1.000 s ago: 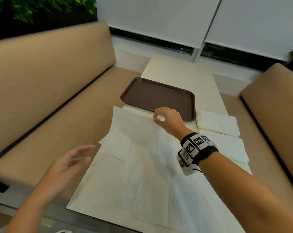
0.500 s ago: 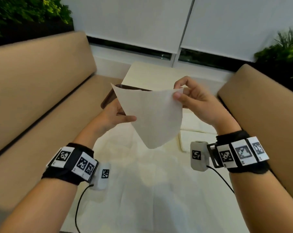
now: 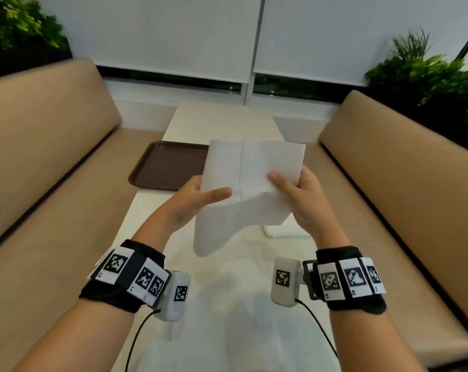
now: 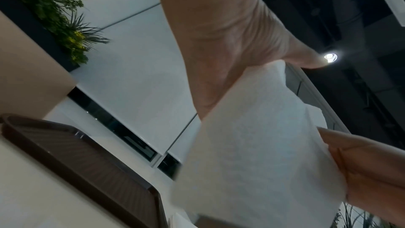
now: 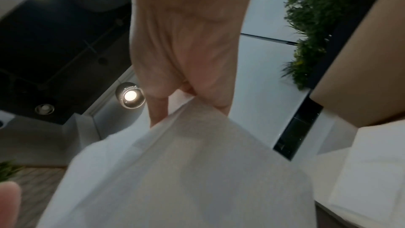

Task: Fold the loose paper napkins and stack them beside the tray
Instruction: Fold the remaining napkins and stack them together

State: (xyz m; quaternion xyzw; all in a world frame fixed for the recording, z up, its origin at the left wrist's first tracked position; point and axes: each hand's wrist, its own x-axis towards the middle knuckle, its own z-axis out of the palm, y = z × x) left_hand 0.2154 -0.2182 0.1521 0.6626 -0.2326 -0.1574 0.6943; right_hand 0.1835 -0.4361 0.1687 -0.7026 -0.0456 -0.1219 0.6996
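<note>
The napkin is in the air above the worktop, only half folded: its upper part stands flat and its lower part hangs loose. The left hand pinches its left edge with thumb and fingers, and the right hand pinches the right edge. Right of the brown tray, some folded napkins already lie. More loose sheets wait below the wrists, so I think much work remains. Nothing blocks the stack place.
</note>
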